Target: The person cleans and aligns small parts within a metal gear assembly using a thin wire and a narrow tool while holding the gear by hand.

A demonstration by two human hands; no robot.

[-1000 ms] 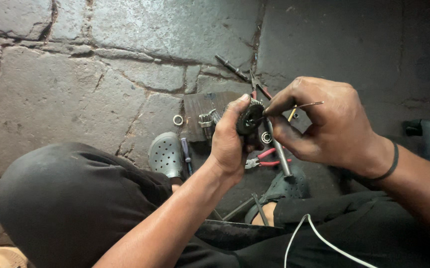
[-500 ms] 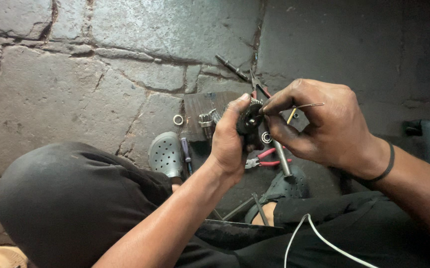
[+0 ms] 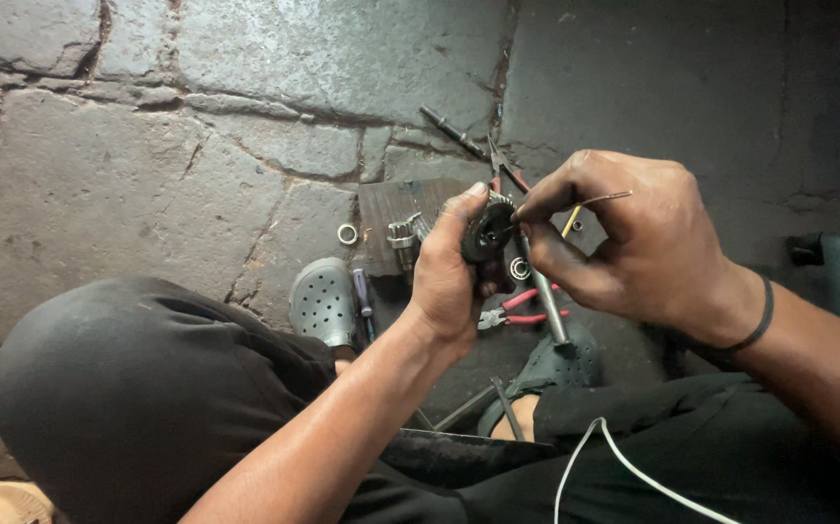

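Nearest the camera are the person's bent knees in dark trousers, with a white cord (image 3: 624,466) trailing across the right thigh. Just beyond, both feet sit in grey perforated clogs (image 3: 323,301) on the stone floor (image 3: 148,175).

Above the feet the two hands meet. The left hand (image 3: 449,281) is clenched around a small round black part (image 3: 488,233), thumb and fingertips gripping its rim so that its face turns toward the right hand. The right hand (image 3: 633,243) pinches a thin wire (image 3: 595,201) between thumb and forefinger. The wire's long axis runs roughly level, left to right: its near end touches or enters the middle of the black part, and its free end sticks out past the knuckles to the right. The part therefore lies directly left of the right fingers, touching the wire tip, and the right hand is the one working it. Whether the wire is actually threaded through a hole cannot be told.

Under the hands lie red-handled pliers (image 3: 517,312) and a steel rod (image 3: 548,311) running down toward the right clog. A little farther off, a dark board (image 3: 391,204) carries a small metal fitting (image 3: 403,235), with a metal ring (image 3: 347,233) on the floor just left of it. Farthest, a second pair of pliers (image 3: 498,160) and a dark rod (image 3: 451,128) lie on the stones.
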